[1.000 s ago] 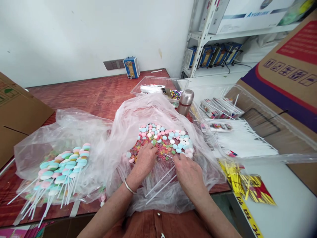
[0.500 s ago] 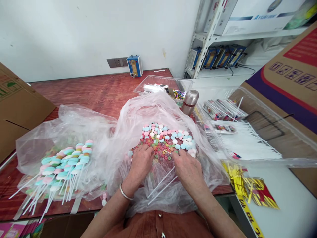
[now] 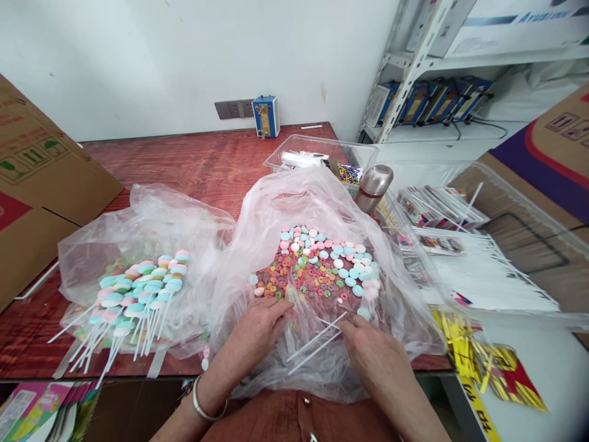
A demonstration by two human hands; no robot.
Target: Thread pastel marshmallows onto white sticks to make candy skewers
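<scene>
A crumpled clear plastic bag (image 3: 285, 196) lies before me, with small ring-shaped candies (image 3: 317, 279) in red, orange and green inside its mouth. Pink, blue and white round candies (image 3: 352, 270) lie behind and to the right of them. My left hand (image 3: 260, 325) rests at the near edge of the rings, fingers stretched over the plastic, holding nothing visible. Between the thumb and fingers of my right hand (image 3: 372, 344) is the end of a thin white stick (image 3: 327, 322), pointing left. Two longer white sticks (image 3: 315, 344) lie across the plastic between my hands.
Left on the red wooden table (image 3: 184, 156), stacked candies on white sticks (image 3: 138, 288) lie on another plastic bag. A steel flask (image 3: 373, 187) and a clear tray (image 3: 294, 142) stand behind. Cardboard boxes (image 3: 50, 159) flank both sides. At right, a clear bin (image 3: 426, 270) holds many white sticks.
Both hands have drawn back toward me from the ring candies. The stick in my right hand has come away from the candies. The view has shifted left.
</scene>
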